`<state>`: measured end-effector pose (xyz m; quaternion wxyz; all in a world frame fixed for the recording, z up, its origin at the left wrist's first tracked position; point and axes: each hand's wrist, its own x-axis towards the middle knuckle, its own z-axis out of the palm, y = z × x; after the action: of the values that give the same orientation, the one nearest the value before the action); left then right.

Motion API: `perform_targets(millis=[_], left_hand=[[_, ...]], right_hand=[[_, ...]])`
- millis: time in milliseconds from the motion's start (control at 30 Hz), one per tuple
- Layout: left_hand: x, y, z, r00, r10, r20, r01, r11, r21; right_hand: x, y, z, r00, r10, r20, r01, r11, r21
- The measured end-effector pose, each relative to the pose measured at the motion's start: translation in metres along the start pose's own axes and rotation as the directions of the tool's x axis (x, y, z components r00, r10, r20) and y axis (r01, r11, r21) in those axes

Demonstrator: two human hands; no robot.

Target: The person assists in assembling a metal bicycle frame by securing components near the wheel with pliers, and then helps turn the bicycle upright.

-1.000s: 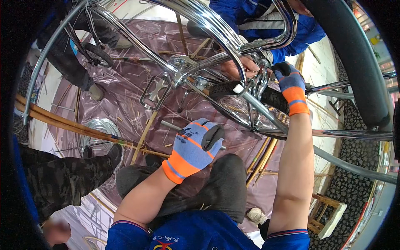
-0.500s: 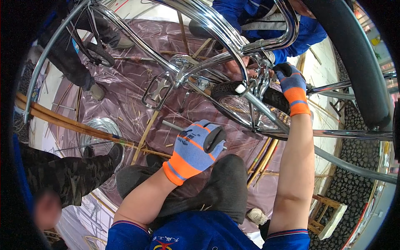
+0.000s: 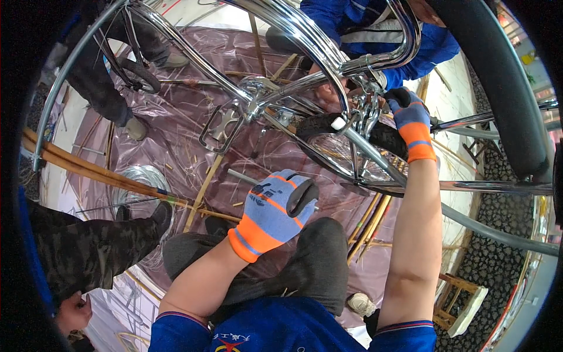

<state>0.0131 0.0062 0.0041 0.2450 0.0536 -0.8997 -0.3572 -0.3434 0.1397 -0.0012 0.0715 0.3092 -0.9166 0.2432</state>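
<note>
My left hand (image 3: 275, 205), in a blue and orange work glove, is closed around a thin grey metal rod (image 3: 239, 176) above my knees. The rod shows on both sides of the fist. Farther off to the right, my gloved right hand (image 3: 409, 114) has curled fingers beside chrome fittings (image 3: 368, 105) above a bicycle wheel (image 3: 328, 155); what it grips is hidden. Chrome tubes of the frame (image 3: 299, 88) run overhead, with a pedal (image 3: 221, 130) at their left. A co-worker's hand (image 3: 324, 91) is at the fittings from the far side.
A long black padded cylinder (image 3: 498, 88) fills the upper right. Bamboo strips (image 3: 105, 173) cross at the left, near a wire coil (image 3: 141, 179). Plastic sheeting (image 3: 182, 117) with loose sticks covers the floor. Other people's legs (image 3: 88, 246) stand at the left; a wooden stool (image 3: 460, 305) is at the lower right.
My two hands keep their places and grips. At the lower left, another person's hand, blurred before, has shifted slightly down. The wheel beneath the fittings looks slightly shifted.
</note>
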Motion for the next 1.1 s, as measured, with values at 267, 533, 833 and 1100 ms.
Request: perform_targets(millis=[267,533,833,1100], left_hand=[[-0.004,-0.002,-0.009,1.0,0.003,0.02,-0.004,0.999,0.038],[-0.005,0.006,-0.018,0.999,-0.043,0.008,0.043,0.999,-0.015],[-0.003,0.01,-0.019,1.0,-0.015,0.0,0.015,1.0,-0.027],[-0.004,0.006,-0.015,1.0,-0.003,0.026,0.003,1.0,0.005]], right_hand=[[-0.003,0.003,0.004,0.998,0.047,-0.03,-0.045,0.997,0.061],[-0.017,-0.024,-0.013,0.996,0.076,-0.056,-0.078,0.996,-0.037],[-0.02,-0.015,-0.014,0.99,0.034,-0.137,-0.065,0.971,-0.231],[-0.018,-0.021,-0.017,0.996,0.079,-0.036,-0.084,0.983,-0.166]])
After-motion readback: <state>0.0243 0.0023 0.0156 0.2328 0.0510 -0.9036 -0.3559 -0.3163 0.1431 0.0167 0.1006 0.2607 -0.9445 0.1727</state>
